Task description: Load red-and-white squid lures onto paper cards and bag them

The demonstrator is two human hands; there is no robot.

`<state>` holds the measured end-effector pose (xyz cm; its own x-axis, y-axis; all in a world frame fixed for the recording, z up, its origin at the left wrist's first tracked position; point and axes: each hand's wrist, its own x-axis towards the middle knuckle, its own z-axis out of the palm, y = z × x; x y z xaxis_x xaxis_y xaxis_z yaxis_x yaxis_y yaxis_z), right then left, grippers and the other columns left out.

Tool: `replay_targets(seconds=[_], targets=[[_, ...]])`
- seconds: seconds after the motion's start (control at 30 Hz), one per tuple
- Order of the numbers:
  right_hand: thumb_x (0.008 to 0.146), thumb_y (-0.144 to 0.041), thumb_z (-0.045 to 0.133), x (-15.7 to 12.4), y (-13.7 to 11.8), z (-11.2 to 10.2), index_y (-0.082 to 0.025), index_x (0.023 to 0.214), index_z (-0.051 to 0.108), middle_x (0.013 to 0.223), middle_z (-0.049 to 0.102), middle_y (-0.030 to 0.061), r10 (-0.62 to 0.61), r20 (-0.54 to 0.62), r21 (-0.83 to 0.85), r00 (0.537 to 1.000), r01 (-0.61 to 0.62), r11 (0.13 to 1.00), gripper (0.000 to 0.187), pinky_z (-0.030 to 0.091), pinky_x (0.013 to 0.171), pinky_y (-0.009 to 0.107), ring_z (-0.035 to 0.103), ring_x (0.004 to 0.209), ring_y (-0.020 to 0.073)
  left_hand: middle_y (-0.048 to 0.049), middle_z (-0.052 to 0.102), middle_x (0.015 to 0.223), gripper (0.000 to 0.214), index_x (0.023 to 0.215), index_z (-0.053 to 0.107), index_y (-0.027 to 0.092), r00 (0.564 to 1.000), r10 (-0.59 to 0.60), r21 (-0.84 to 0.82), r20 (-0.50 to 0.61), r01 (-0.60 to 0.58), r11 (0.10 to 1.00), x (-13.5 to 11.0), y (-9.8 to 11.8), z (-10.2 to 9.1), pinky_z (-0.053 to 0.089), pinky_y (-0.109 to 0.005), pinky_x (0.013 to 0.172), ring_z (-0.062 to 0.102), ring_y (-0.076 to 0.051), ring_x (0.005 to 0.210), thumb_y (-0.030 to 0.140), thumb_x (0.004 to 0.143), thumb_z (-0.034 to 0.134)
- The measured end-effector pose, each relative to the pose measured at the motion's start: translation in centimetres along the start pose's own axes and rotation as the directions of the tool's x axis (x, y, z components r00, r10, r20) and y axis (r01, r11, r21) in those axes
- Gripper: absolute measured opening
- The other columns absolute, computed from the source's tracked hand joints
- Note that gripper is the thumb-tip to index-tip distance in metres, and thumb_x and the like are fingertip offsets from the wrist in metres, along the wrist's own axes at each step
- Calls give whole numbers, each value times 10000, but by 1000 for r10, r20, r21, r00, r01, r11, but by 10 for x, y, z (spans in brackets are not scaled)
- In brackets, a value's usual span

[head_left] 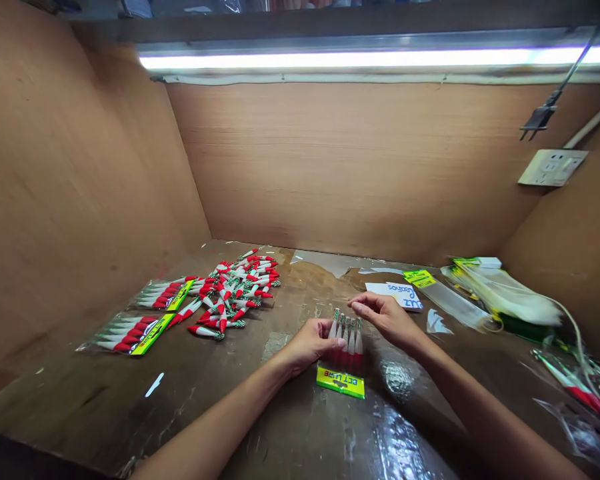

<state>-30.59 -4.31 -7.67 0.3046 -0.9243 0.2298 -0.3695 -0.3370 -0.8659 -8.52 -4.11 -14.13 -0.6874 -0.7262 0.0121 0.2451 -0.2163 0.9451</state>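
Fingers (337, 343) of the left hand (313, 343) were pinched on the side of a lure pack (347, 345) lying mid-bench. The right hand (387, 317) had its fingertips closed on the tops of the red-and-white lures in that pack, whose yellow header card (341, 383) sat at the near end.

Progress-wise I'd call it early days. One filled pack (163, 295) and a second filled pack (127, 335) lay off to the left, but the big loose pile of lures (237, 287) beside them wasn't bagged at all.

Empty clear bags (460, 303) and a handwritten card (395, 293) sat to the right. Nothing on the bench (205, 400) crowded the hands, far as I could see.
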Motion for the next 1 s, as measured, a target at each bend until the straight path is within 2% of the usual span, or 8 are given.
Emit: replay_targets(seconds=[0.1,0.27,0.33,0.43,0.63,0.73,0.87,1.0], targets=[[880,-480,628,2,0,0,-136,1037,725,1033,697,101,46,15,20,999,-46,999,390,480,849,340,646,937,223,-154,626,1039,518,1115,635,55,1000,1,41,-8,0,999,1,-1,3,476,-284,777,624,-231,876,365,755,842],[849,-443,662,3,1,-4,-149,1021,742,1052,701,92,88,-5,102,996,-87,991,350,483,845,347,645,956,234,-101,605,860,555,947,631,44,968,24,170,-251,19,985,1,0,6,406,-215,591,530,-136,656,491,703,851],[841,-444,666,3,0,-6,-153,1004,746,1057,701,91,93,-6,102,996,-92,991,343,479,865,357,644,972,240,-78,584,811,539,896,647,42,965,38,222,-258,21,975,1,1,6,355,-192,566,488,-110,631,512,712,837],[827,-456,671,3,-1,-7,-145,999,745,1029,705,97,106,-11,87,994,-105,991,362,483,850,371,650,946,247,-88,596,873,531,963,678,54,978,18,200,-208,25,979,0,2,6,360,-190,599,506,-118,682,529,757,798],[846,-454,662,5,4,-9,-156,1023,743,1028,707,87,83,5,21,997,-83,996,356,482,844,364,651,937,241,-55,555,765,530,861,621,59,959,47,191,-281,8,981,2,2,6,313,-181,542,447,-93,612,514,701,841],[869,-494,640,5,8,-10,-154,1006,743,1035,705,91,68,6,7,998,-68,998,381,483,834,361,652,941,244,-76,583,831,532,928,649,50,968,39,146,-246,-3,989,2,3,7,345,-177,579,483,-95,652,509,726,828],[885,-503,629,3,6,-11,-150,1015,739,1035,704,88,58,21,-5,998,-58,998,392,479,830,349,650,943,238,-130,611,1041,676,1179,604,90,974,16,118,-228,11,993,0,6,10,450,-229,708,591,-199,885,475,690,867],[884,-495,643,0,-2,-8,-161,1031,731,1003,704,69,31,81,17,996,-32,999,375,469,833,322,641,933,216,-124,586,1138,663,1311,561,173,975,3,96,-221,18,995,0,12,12,453,-227,672,579,-227,965,575,815,737]])
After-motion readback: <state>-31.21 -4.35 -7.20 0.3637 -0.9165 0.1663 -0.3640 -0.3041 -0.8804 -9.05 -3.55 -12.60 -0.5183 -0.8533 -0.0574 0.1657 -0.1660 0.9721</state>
